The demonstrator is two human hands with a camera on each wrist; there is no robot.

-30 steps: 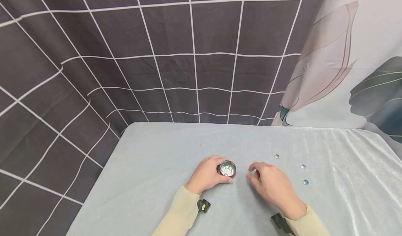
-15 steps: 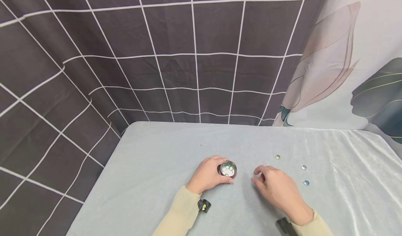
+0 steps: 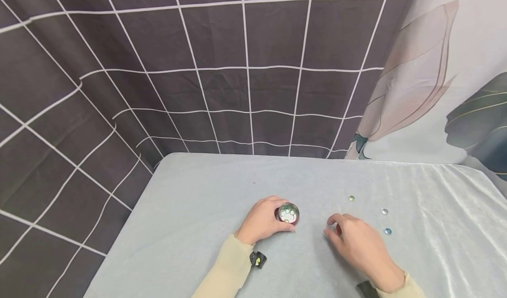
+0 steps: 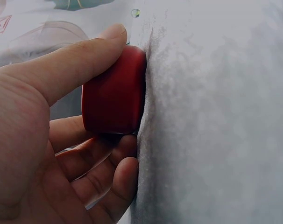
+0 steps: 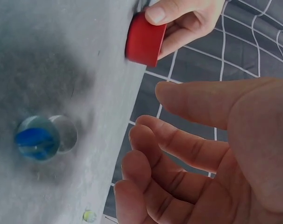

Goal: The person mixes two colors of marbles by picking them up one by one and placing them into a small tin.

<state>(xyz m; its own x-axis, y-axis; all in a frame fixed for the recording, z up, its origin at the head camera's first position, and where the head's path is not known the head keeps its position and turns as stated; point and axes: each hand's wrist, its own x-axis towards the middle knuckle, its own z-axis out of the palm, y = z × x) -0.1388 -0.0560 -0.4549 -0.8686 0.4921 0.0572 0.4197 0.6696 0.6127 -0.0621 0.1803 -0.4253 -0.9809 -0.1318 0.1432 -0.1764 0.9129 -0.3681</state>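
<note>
My left hand (image 3: 259,218) grips a small round red cup (image 4: 114,93), thumb on the near side and fingers on the far side. The cup stands upright on the cloth, its inside shiny like metal, with several small marbles in it. My right hand (image 3: 358,245) hovers to the right of the cup, fingers loosely bent and nothing between thumb and fingertips. Beyond that hand lie three loose marbles: a green one (image 3: 351,198) farthest back, a clear one (image 3: 385,211), and a blue one (image 5: 37,138) nearest me.
A pale grey-blue velvety cloth (image 3: 190,201) covers the table. Behind and to the left hangs a dark curtain (image 3: 214,91) with a white grid, and at the right a pale leaf-print curtain (image 3: 420,113). Each wrist wears a small black camera.
My right hand has drawn away from the cup, toward the right and nearer to me. The left hand keeps its hold on the cup in place.
</note>
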